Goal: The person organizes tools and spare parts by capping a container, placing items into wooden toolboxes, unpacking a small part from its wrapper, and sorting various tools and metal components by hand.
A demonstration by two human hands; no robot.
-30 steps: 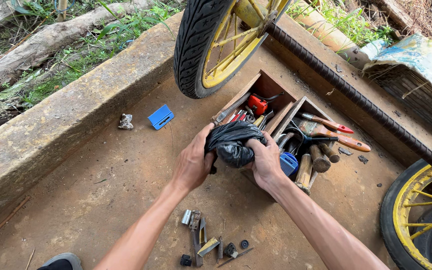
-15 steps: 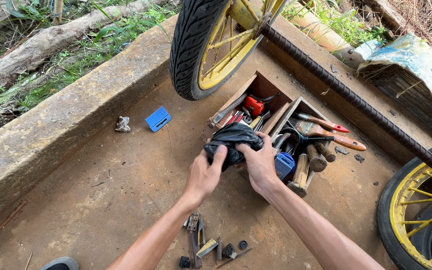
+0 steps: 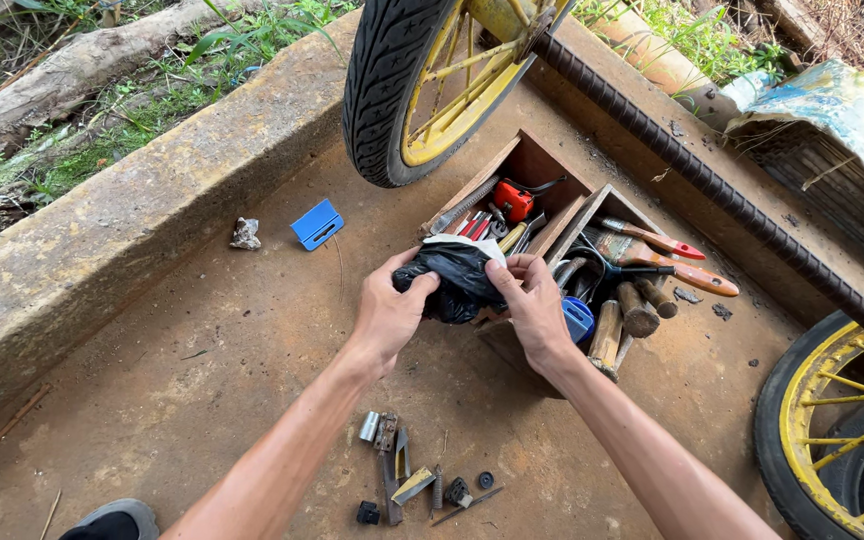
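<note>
Both hands shifted up and apart since the earlier frame, spreading the black plastic bag; something white now shows at its top edge. Left hand pinches the bag's left edge, right hand pinches the right edge. Bag sits over the near end of the wooden toolbox, below the yellow-spoked wheel. Small metal parts lie near the forearms.

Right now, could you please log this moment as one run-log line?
left hand: grips black plastic bag | right hand: grips same bag | bag: over wooden toolbox | ground: small metal parts
</note>
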